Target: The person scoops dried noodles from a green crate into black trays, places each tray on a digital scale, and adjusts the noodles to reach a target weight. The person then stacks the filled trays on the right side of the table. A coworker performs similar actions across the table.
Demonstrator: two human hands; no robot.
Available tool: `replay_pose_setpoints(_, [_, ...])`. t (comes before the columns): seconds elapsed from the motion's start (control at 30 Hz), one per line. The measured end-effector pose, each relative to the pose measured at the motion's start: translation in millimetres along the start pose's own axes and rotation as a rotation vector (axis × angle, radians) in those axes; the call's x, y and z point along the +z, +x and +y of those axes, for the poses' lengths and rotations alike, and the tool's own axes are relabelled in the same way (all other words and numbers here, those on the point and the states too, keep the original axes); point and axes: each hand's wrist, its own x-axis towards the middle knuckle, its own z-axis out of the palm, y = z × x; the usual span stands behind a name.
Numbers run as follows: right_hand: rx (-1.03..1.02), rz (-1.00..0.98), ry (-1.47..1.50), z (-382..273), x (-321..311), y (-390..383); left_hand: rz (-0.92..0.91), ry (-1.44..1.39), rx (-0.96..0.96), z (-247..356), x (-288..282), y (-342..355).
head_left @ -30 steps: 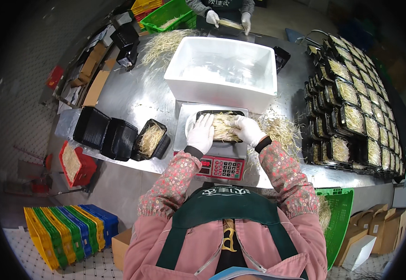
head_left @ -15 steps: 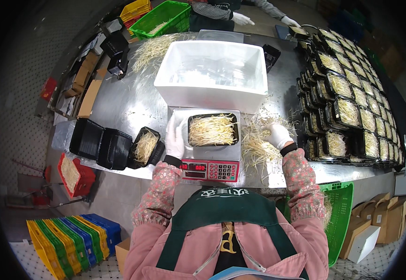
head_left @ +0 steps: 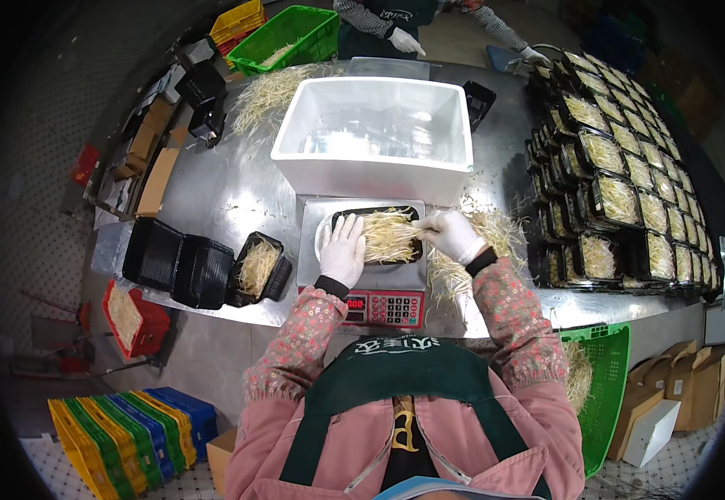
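Observation:
A black plastic tray (head_left: 368, 210) filled with bean sprouts (head_left: 386, 237) sits on the metal plate of a red-fronted weighing scale (head_left: 396, 309). My gloved left hand (head_left: 343, 250) lies flat over the tray's left end, fingers stretched out on the sprouts. At the right end, my gloved right hand (head_left: 452, 236) is closed in a pinch on some sprouts; its fingertips partly hide them. Loose sprouts (head_left: 500, 233) are spread on the metal table just beyond that hand. Left of the scale stands another black tray of sprouts (head_left: 259, 265).
A white foam box (head_left: 362, 177) stands directly behind the scale. Stacked filled trays (head_left: 617, 196) crowd the table's right side; nested black trays (head_left: 202, 267) lie at the left. Across the table, a co-worker's gloved hand (head_left: 406, 42) shows near a green crate (head_left: 316, 42).
My left hand has moved from the scale's left edge onto the tray. My right hand has come left from the loose sprouts to the tray's right end, holding sprouts.

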Motion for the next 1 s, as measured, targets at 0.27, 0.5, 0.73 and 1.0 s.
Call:
replay_pose_setpoints(0.27, [0.394,-0.205,-0.554,54,-48,-49,0.098,-0.216,0.008,-33,-34,-7])
replay_pose_setpoints(0.5, [-0.165,0.079,-0.187,-31,47,16,-0.088,-0.041,0.112,18,-1,20])
replay_pose_setpoints(0.73, [-0.074,0.017,-0.034,-37,38,27,0.039,-0.238,0.064,16,-2,19])
replay_pose_setpoints(1.0, [0.215,0.007,0.236,-21,-11,32,0.044,-0.28,0.037,9,10,14])
